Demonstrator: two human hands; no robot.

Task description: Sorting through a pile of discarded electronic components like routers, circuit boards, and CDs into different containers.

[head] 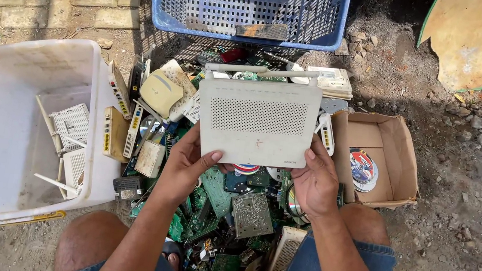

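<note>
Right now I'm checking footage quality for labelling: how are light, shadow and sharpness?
Head view: hard sunlight, sharp throughout; white router in both hands, left hand, right hand, is bright but readable; blue crate casts a latticed shadow; white tub nearly washes out.

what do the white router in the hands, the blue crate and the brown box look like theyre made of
White router: likely moulded plastic, matte, with a perforated vent grid and some grime.
Blue crate: rigid plastic by its moulded lattice walls.
Brown box: cardboard, dull, with bent flaps and creased edges.
</note>
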